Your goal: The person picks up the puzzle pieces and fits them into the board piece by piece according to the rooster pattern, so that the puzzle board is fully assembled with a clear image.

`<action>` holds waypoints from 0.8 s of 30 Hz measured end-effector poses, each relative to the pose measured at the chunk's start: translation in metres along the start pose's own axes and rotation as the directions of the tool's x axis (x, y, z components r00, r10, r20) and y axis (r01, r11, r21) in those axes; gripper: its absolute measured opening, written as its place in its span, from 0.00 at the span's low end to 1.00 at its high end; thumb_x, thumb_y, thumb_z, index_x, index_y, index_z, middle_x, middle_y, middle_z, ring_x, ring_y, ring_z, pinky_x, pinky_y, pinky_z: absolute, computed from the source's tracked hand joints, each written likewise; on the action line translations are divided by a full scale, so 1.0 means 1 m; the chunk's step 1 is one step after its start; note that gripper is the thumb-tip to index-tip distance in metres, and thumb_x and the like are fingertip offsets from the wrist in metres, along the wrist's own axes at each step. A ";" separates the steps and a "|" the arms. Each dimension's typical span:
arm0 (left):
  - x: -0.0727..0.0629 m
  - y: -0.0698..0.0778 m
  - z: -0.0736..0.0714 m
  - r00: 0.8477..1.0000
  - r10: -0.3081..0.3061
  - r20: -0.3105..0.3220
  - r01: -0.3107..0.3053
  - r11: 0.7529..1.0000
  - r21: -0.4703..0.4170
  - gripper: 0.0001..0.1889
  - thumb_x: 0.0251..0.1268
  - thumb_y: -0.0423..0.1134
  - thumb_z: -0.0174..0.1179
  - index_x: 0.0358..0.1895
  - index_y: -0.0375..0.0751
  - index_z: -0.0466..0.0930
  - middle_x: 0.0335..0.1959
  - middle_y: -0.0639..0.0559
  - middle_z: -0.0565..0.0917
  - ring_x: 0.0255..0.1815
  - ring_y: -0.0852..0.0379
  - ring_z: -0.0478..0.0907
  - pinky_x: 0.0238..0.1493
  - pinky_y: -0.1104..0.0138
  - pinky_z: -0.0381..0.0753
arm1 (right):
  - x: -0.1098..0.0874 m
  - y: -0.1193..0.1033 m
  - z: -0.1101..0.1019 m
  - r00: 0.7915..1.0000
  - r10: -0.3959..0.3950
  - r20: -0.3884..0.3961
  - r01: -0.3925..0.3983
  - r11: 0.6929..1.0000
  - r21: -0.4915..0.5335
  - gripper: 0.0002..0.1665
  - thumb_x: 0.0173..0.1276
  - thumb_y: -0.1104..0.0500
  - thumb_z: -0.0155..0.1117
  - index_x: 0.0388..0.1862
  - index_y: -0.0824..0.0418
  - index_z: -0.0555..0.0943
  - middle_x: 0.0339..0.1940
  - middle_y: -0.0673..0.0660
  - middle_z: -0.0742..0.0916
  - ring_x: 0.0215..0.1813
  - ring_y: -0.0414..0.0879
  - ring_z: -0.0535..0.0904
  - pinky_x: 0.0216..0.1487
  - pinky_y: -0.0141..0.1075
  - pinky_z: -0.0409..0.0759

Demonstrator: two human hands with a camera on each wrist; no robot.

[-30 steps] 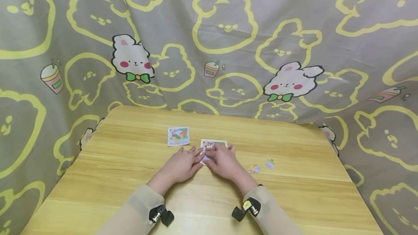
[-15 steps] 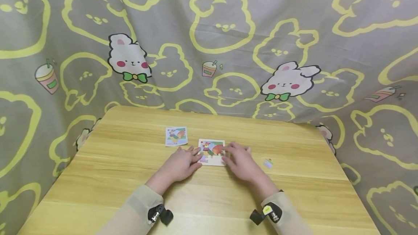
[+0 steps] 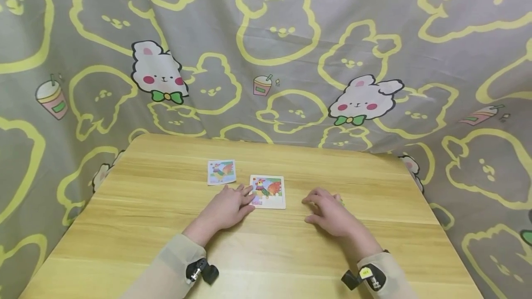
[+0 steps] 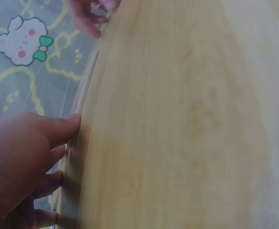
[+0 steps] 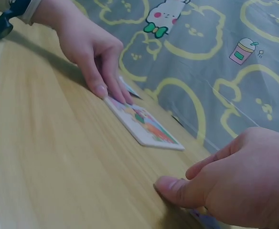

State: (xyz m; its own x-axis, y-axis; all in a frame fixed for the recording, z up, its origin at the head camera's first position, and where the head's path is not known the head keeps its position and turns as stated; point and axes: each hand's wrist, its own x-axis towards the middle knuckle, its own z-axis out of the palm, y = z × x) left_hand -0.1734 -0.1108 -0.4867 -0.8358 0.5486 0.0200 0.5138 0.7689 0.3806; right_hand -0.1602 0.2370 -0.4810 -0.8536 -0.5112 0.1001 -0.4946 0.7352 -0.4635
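A jigsaw puzzle board (image 3: 272,203) with a white border lies flat in mid-table, showing a rooster picture with part of its lower area bare white. My left hand (image 3: 224,206) rests at its left edge, fingertips on the board and thumb (image 4: 65,128) against the near edge. To the right, my right hand (image 3: 332,213) hovers low over the table, thumb and index finger apart, nothing visible between them. Beneath it is a loose puzzle piece (image 5: 204,217), mostly hidden; a sliver of a green piece (image 3: 342,202) shows past the hand.
Beyond my left hand, a small card (image 3: 221,172) with the same rooster picture lies on the wooden table (image 3: 174,160). A grey patterned curtain (image 3: 291,50) hangs behind the table's far edge. Cameras are strapped on both wrists.
My right hand has left the board and moved right, over the loose pieces, uncovering the rooster picture. My left hand has stayed at the board's left edge.
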 end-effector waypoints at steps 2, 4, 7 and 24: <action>0.000 0.000 0.000 1.000 -0.004 -0.001 0.004 1.000 0.004 0.24 0.81 0.49 0.60 0.70 0.40 0.81 0.76 0.45 0.74 0.77 0.35 0.67 0.73 0.30 0.58 | -0.003 0.003 -0.002 1.000 -0.001 0.012 0.001 1.000 0.009 0.27 0.66 0.54 0.80 0.61 0.60 0.85 0.54 0.51 0.82 0.46 0.46 0.75 0.44 0.45 0.60; 0.000 0.000 0.000 1.000 -0.004 0.000 0.004 1.000 0.004 0.24 0.81 0.49 0.60 0.70 0.40 0.81 0.76 0.45 0.74 0.77 0.35 0.67 0.73 0.30 0.58 | -0.006 0.006 -0.005 1.000 0.004 0.019 -0.004 1.000 0.009 0.26 0.65 0.55 0.81 0.60 0.59 0.86 0.53 0.50 0.82 0.45 0.46 0.75 0.48 0.48 0.64; 0.000 0.001 -0.001 1.000 0.000 0.003 0.000 1.000 0.000 0.24 0.81 0.49 0.60 0.71 0.40 0.81 0.76 0.45 0.73 0.77 0.35 0.67 0.73 0.29 0.57 | -0.009 0.009 -0.008 0.999 0.028 0.021 -0.028 1.000 -0.005 0.24 0.64 0.57 0.81 0.57 0.58 0.86 0.49 0.49 0.82 0.46 0.45 0.74 0.51 0.50 0.69; 0.001 0.002 0.001 1.000 -0.020 0.011 0.020 1.000 0.017 0.25 0.82 0.50 0.59 0.71 0.41 0.80 0.77 0.47 0.72 0.78 0.36 0.67 0.73 0.29 0.58 | -0.026 0.011 0.001 0.990 0.081 -0.117 -0.082 0.997 -0.006 0.16 0.68 0.62 0.78 0.53 0.60 0.86 0.44 0.49 0.83 0.40 0.41 0.78 0.45 0.44 0.80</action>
State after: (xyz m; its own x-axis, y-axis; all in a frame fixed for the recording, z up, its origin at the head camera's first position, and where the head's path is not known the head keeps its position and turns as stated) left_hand -0.1729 -0.1087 -0.4873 -0.8437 0.5368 0.0023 0.5004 0.7849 0.3654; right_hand -0.1435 0.2579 -0.4895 -0.9042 -0.3944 0.1640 -0.4235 0.7778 -0.4644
